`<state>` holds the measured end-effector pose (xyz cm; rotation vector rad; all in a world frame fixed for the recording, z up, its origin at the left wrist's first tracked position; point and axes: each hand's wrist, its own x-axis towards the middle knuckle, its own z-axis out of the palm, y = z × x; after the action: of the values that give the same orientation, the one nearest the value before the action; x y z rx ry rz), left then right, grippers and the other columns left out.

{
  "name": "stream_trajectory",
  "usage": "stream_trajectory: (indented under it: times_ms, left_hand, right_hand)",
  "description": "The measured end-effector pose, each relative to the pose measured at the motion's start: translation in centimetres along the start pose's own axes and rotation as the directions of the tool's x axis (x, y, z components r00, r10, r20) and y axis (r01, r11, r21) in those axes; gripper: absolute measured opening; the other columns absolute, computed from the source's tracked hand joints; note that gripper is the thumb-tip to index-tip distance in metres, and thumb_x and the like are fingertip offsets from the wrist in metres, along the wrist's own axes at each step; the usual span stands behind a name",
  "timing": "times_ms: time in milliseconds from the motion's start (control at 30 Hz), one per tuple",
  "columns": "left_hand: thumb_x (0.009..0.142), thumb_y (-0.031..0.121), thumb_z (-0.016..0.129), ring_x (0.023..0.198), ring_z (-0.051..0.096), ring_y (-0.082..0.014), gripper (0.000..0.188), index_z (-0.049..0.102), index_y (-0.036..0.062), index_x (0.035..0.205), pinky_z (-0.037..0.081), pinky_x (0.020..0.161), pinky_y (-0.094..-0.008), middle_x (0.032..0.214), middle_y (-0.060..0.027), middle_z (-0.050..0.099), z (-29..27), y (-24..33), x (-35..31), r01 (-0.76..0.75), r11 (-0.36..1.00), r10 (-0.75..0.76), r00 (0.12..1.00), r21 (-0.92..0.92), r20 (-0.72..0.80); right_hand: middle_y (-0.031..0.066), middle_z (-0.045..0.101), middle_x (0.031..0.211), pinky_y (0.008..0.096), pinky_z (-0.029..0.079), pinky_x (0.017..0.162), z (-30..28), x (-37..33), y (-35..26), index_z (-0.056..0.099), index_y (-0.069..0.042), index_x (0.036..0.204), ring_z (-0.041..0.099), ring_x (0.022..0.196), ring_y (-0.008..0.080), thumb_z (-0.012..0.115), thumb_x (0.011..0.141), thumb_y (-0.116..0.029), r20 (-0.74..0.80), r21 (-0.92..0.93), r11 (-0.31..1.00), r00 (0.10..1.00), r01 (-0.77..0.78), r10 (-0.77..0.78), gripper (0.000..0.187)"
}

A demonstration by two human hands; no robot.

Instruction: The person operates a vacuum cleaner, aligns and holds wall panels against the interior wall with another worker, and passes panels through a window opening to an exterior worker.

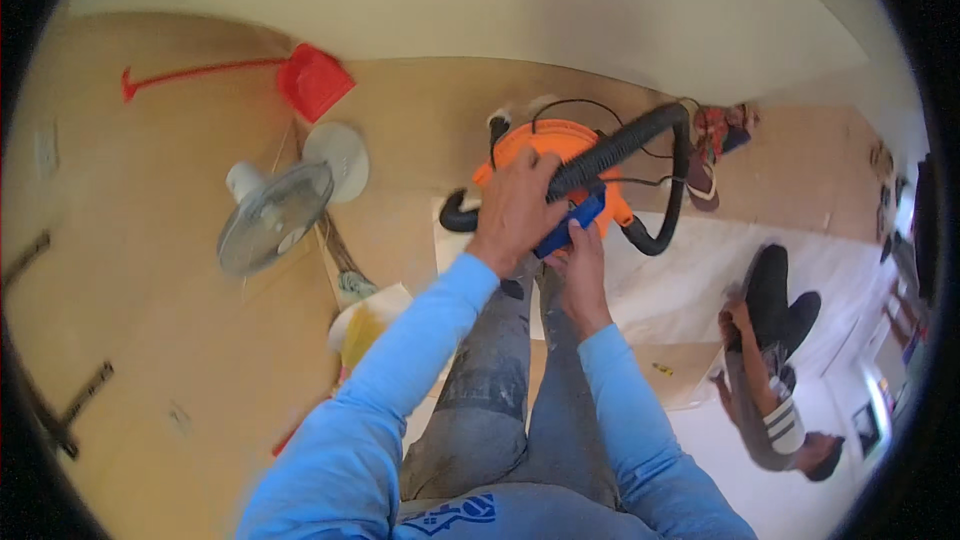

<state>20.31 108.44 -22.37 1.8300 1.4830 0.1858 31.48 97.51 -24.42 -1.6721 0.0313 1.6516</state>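
Observation:
An orange vacuum cleaner (560,138) stands on the floor ahead of me, with a ribbed black hose (630,148) looping off to its right. In front of it my hands hold a blue block-shaped tool (575,226), whose exact kind I cannot make out. My left hand (517,208) is closed around the near end of the hose, right against the blue tool. From below, my right hand (582,275) pinches the tool, thumb and fingers on its near side. How the hose end and the tool meet is hidden by my fingers.
A white fan (276,218) lies left of my legs, and beyond it a red long-handled dustpan (314,82). Slippers (703,180) and a cloth lie right of the vacuum. At the right a person (765,380) sits on the floor. A thin black cord trails behind the vacuum.

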Motion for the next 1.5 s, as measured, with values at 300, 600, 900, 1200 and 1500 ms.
stream_trajectory:
  times_ms: [300, 600, 900, 1200, 1500]
  left_hand:
    - [0.085, 0.029, 0.079, 0.104, 0.069, -0.0367, 0.051, 0.061, 0.0054, 0.127, 0.055, 0.086, -0.0437, 0.114, -0.0184, 0.070, -6.8, -2.0, -21.0, 0.463, 0.848, -0.489, 0.871, -0.258, -0.045]
    - [0.088, 0.031, 0.079, 0.104, 0.069, -0.0388, 0.055, 0.059, 0.0027, 0.131, 0.054, 0.089, -0.0440, 0.114, -0.0208, 0.069, -9.1, -11.5, -38.0, 0.632, 0.709, -0.682, 0.728, -0.313, -0.075]
    - [0.090, 0.033, 0.076, 0.105, 0.068, -0.0404, 0.057, 0.056, 0.0019, 0.132, 0.054, 0.087, -0.0468, 0.115, -0.0222, 0.068, -7.5, -29.4, -51.1, 0.684, 0.653, -0.743, 0.662, -0.326, -0.098]
    - [0.088, 0.027, 0.077, 0.106, 0.065, -0.0449, 0.057, 0.053, 0.0056, 0.136, 0.052, 0.088, -0.0511, 0.122, -0.0241, 0.065, -5.7, -42.5, -62.5, 0.700, 0.637, -0.756, 0.649, -0.323, -0.082]
    - [0.087, 0.024, 0.077, 0.105, 0.065, -0.0436, 0.056, 0.056, 0.0067, 0.136, 0.052, 0.088, -0.0519, 0.115, -0.0220, 0.067, -5.6, -49.4, -66.3, 0.693, 0.680, -0.726, 0.683, -0.242, -0.083]
  right_hand:
    - [0.0003, 0.065, 0.111, 0.0284, 0.052, 0.079, 5.5, -10.1, 2.6, 0.052, -0.009, 0.131, 0.062, 0.095, 0.0120, 0.055, 0.104, -0.019, 0.232, -0.308, 0.951, 0.971, 0.013, 0.062, 0.029]
    - [0.0043, 0.065, 0.106, 0.0288, 0.049, 0.081, 12.8, -14.3, 17.3, 0.054, -0.005, 0.124, 0.060, 0.093, 0.0133, 0.059, 0.101, -0.011, 0.401, -0.489, 0.870, 0.902, 0.066, 0.157, 0.024]
    - [0.0053, 0.064, 0.109, 0.0331, 0.052, 0.079, 21.6, -16.2, 39.1, 0.052, -0.007, 0.130, 0.061, 0.095, 0.0163, 0.056, 0.102, -0.013, 0.381, -0.480, 0.868, 0.862, -0.125, 0.335, 0.029]
    - [0.0052, 0.065, 0.111, 0.0380, 0.054, 0.084, 27.4, -17.0, 57.1, 0.054, -0.013, 0.124, 0.063, 0.096, 0.0194, 0.051, 0.103, -0.015, 0.350, -0.348, 0.882, 0.829, -0.318, 0.436, 0.022]
    - [0.0041, 0.066, 0.117, 0.0402, 0.055, 0.091, 29.5, -17.5, 63.5, 0.053, -0.017, 0.130, 0.064, 0.105, 0.0187, 0.050, 0.102, -0.012, 0.326, -0.354, 0.877, 0.836, -0.325, 0.442, 0.028]
